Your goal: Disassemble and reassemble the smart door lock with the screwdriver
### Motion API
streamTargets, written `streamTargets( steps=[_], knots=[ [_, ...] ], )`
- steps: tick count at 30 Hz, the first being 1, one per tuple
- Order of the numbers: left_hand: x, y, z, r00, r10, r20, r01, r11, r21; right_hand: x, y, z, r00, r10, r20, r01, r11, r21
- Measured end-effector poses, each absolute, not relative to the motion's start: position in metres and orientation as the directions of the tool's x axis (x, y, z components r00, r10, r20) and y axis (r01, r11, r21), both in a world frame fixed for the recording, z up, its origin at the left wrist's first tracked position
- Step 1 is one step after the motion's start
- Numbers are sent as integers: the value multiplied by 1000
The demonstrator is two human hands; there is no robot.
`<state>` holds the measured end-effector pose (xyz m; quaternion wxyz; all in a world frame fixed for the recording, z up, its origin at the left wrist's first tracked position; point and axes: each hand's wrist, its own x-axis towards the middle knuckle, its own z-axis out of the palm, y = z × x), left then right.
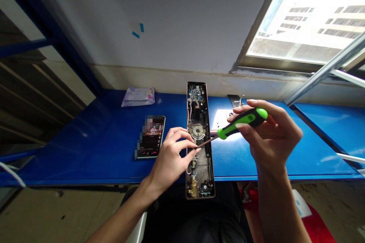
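My right hand (269,133) grips a green-and-black screwdriver (242,122) by its handle, with the shaft slanting down to the left. At the shaft's end, my left hand (176,150) has thumb and fingertips closed around the tip; whether a screw sits there is hidden. Both meet over the opened housing of what looks like an electronic door lock (203,159), long and narrow, lying lengthwise towards me. Inside it are a blue circuit board (196,95) at the far end, a round metal disc (197,131) near the middle, white wires, and a brass-coloured part (194,189) at the near end.
Left of the housing lies a lit phone (151,136), and behind it a pale purple packet (138,96). To the right are a dark flat plate (234,100) and small metal parts, partly behind my right hand. The blue table (94,140) meets a wall; metal rails stand right.
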<state>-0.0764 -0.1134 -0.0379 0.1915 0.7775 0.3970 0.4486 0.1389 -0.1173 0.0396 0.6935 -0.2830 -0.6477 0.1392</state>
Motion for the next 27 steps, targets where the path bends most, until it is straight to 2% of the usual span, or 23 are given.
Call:
streamTargets(
  steps=[6, 13, 27],
  knots=[
    [-77, -112, -41, 259, 778, 573, 505, -615, 606, 126, -119, 49, -55, 574, 817, 217, 806, -551],
    [-79, -118, -50, 230, 779, 583, 535, -602, 593, 117, -117, 60, -257, 450, 855, 291, 880, -375],
    [-85, -126, -62, 232, 789, 569, 525, -594, 610, 111, -120, 52, -328, 402, 855, 355, 891, -283]
  ],
)
